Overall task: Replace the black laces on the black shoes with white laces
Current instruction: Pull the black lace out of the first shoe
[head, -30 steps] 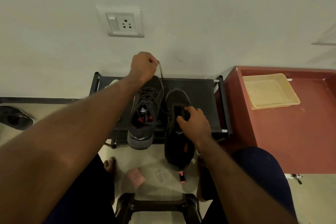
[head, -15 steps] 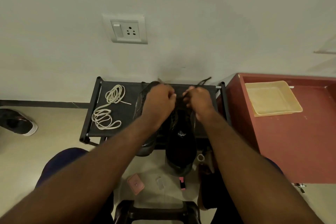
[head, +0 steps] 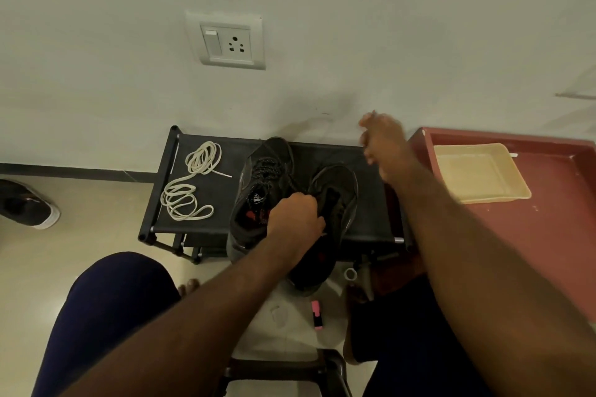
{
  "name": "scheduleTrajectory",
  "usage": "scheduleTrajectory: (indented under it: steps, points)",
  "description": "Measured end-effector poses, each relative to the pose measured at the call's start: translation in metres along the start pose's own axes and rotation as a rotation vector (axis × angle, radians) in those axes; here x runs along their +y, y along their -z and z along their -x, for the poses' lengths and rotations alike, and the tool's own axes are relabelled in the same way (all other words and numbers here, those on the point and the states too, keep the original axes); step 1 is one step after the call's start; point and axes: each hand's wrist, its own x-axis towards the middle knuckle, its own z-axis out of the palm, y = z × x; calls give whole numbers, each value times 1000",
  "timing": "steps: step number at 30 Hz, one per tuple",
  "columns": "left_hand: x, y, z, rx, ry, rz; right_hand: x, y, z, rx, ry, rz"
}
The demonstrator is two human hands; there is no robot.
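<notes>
The left hand [head: 296, 219] grips a black mesh shoe [head: 338, 190] overhanging the front edge of a black fabric rack [head: 222, 203]. The right hand [head: 382, 142] is raised over the back right corner and too blurred to tell its grip. A second black laced shoe [head: 264, 177] lies just beside the first, and coiled white laces [head: 190, 184] lie near the left edge.

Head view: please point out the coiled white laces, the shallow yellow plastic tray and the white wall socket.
coiled white laces [head: 195, 158], head view, upper coil
shallow yellow plastic tray [head: 477, 171], head view, bare floor
white wall socket [head: 230, 42], head view, middle of plate

A pale wall [head: 387, 10] bearing a switch socket [head: 229, 41] is seen across the top, beige floor [head: 64, 251] lower left, a red worktop [head: 548, 229] right.
</notes>
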Motion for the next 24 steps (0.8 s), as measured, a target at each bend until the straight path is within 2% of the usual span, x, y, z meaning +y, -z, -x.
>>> scheduleTrajectory:
  steps: [3,5,13,16,21,24]
  points:
    - [-3,-11,4,58,-39,1,37,-16,17,-351,240,667]
    - [-3,-16,6,99,-56,-4,57,-24,21,-448,296,846]
    - [1,-25,15,94,-39,-102,69,-33,10,-409,399,1018]
    - [2,-26,18,85,-41,-84,65,-34,10,-485,465,970]
    - [-4,-32,21,102,-39,-41,59,-47,12,-568,530,1127]
    - [-6,-36,25,107,-35,-12,58,-50,15,-527,536,1045]
